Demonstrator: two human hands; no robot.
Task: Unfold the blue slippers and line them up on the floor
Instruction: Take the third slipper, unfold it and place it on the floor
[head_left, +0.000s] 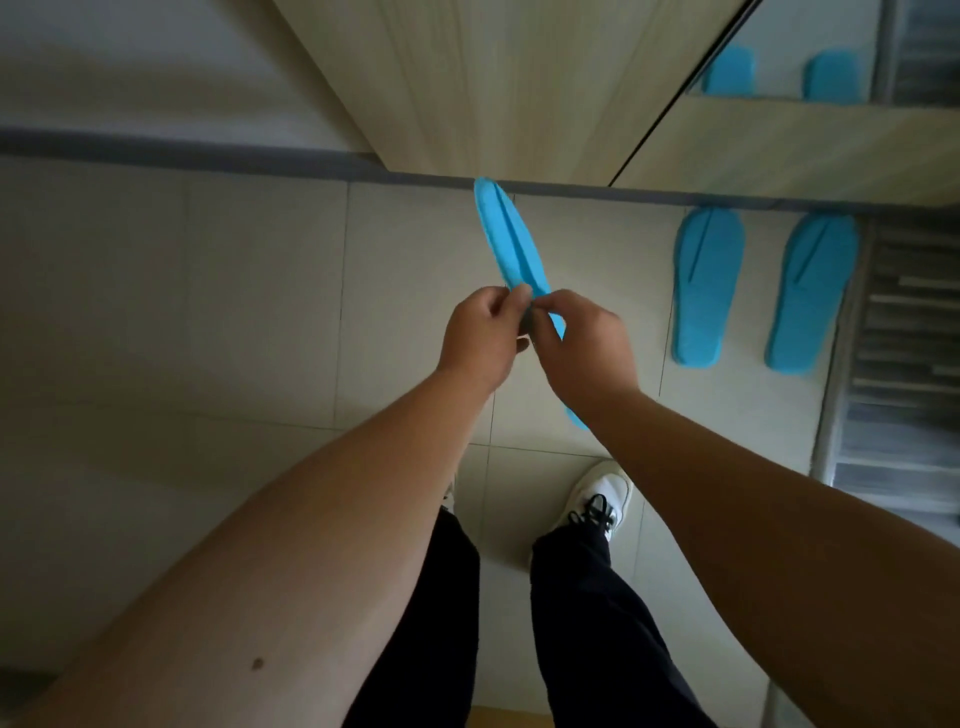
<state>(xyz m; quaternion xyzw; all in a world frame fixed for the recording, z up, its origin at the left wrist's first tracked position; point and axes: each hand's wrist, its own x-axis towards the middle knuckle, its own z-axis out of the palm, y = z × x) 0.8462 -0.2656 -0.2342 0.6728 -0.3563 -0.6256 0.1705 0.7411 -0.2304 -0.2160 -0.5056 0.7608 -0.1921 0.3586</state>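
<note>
head: slipper (511, 244) lengthwise, toe away

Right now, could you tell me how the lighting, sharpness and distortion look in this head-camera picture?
Head view: dim, soft light with no glare; strong wide-angle bending, forearms ballooning at the bottom; the folded slipper between left hand and right hand is fairly sharp; the slatted rack at the right edge smears.

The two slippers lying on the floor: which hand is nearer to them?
Right. The right hand is on the side of the slippers on the floor; the left hand is farther away. Both hold the folded slipper.
</note>
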